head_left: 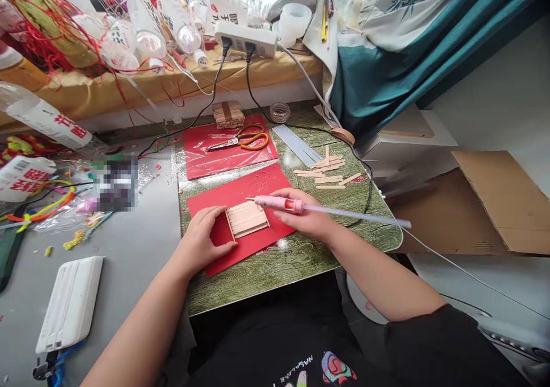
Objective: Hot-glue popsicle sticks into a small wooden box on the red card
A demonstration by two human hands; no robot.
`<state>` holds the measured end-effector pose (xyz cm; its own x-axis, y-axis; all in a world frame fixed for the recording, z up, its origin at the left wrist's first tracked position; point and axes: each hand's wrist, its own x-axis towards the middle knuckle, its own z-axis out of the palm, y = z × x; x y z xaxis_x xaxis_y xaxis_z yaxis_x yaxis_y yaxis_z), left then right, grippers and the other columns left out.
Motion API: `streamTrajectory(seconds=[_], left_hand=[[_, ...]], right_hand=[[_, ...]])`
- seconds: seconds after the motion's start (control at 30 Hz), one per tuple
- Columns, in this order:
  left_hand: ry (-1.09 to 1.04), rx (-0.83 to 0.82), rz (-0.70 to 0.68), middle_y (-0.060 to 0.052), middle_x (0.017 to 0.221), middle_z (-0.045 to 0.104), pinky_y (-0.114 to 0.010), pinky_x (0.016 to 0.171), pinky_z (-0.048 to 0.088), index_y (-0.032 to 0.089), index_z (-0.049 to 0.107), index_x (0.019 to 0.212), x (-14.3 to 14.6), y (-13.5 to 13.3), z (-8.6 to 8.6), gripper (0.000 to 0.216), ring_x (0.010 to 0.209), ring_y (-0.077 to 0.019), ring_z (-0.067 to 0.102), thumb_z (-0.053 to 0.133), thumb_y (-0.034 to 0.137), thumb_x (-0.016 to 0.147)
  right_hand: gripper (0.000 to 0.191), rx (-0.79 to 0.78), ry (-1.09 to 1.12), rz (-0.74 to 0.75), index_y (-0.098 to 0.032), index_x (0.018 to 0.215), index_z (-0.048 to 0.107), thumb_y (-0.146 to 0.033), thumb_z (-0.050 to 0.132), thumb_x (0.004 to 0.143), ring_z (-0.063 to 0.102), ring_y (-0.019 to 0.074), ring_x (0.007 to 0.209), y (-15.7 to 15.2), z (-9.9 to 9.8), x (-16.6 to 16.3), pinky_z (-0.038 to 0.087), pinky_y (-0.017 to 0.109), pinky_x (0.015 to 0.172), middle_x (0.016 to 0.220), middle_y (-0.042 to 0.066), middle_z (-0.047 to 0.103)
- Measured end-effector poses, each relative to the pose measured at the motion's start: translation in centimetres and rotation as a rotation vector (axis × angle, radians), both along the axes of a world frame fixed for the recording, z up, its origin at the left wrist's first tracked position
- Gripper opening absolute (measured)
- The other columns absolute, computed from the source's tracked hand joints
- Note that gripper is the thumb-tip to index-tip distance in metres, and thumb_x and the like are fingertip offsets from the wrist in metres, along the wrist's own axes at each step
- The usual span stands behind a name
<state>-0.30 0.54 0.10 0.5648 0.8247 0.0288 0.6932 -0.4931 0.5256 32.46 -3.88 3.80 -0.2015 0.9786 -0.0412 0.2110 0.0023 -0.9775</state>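
My right hand (303, 219) is closed around a pink hot glue gun (279, 204) with a long clear glue stick (356, 215) sticking out behind it. Its nozzle points left over a small panel of wooden craft sticks (247, 219) laid side by side on a red sheet (253, 243). My left hand (201, 241) rests flat on the red sheet, fingers spread, touching the panel's left edge.
A second red sheet (210, 160) carries orange-handled scissors (244, 139) and a stack of sticks (229, 114). Loose sticks (329, 173) and spare glue sticks (296, 144) lie to the right. A power strip (246, 38), bottles (146, 28), a cardboard box (502, 198) and a white case (71, 304) surround the green table (292, 261).
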Motion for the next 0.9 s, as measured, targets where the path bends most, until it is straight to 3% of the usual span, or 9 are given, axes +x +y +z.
streamTrajectory(seconds=[0.1,0.27,0.5,0.77,0.9], left_hand=[[0.002,-0.001,-0.001,-0.011,0.153,0.056,-0.057,0.119,0.047,0.03,0.043,0.155,0.1,0.0,0.0,0.084,0.144,-0.036,0.052,0.083,0.05,0.084],[0.005,-0.005,0.007,-0.011,0.153,0.056,-0.055,0.119,0.046,0.03,0.042,0.155,0.0,-0.1,-0.2,0.084,0.145,-0.0353,0.05,0.083,0.051,0.084],[-0.001,-0.018,0.017,-0.011,0.152,0.055,-0.055,0.118,0.047,0.03,0.04,0.155,0.0,0.0,-0.1,0.087,0.143,-0.0351,0.052,0.084,0.052,0.083],[-0.016,-0.025,0.022,-0.012,0.152,0.055,-0.055,0.117,0.047,0.03,0.039,0.156,0.1,-0.1,0.0,0.089,0.142,-0.0358,0.054,0.085,0.049,0.082],[-0.028,-0.03,0.018,-0.011,0.15,0.056,-0.056,0.116,0.048,0.03,0.041,0.154,0.1,0.0,0.0,0.086,0.141,-0.0361,0.054,0.085,0.048,0.082]], right_hand=[[0.03,-0.077,-0.002,0.091,-0.026,0.12,0.072,-0.045,0.067,0.097,0.07,0.0266,0.114,1.4,1.0,-1.3,0.055,0.044,0.1,0.12,0.009,0.075],[0.031,-0.151,-0.263,0.176,-0.026,0.105,0.076,-0.054,0.069,0.095,0.071,0.0231,0.094,3.5,1.6,-2.2,0.055,0.036,0.085,0.103,0.004,0.074],[0.034,-0.301,-0.255,0.213,-0.027,0.118,0.074,-0.052,0.069,0.097,0.066,0.017,0.062,4.4,1.6,-3.8,0.051,0.027,0.055,0.072,-0.002,0.065],[0.03,-0.331,-0.233,0.2,-0.028,0.12,0.077,-0.046,0.065,0.099,0.062,0.0129,0.05,5.3,2.7,-5.8,0.049,0.023,0.045,0.066,-0.004,0.061],[0.031,-0.314,-0.265,0.206,-0.03,0.121,0.078,-0.046,0.063,0.099,0.058,0.0113,0.048,5.4,2.8,-6.1,0.047,0.025,0.045,0.079,-0.003,0.067]])
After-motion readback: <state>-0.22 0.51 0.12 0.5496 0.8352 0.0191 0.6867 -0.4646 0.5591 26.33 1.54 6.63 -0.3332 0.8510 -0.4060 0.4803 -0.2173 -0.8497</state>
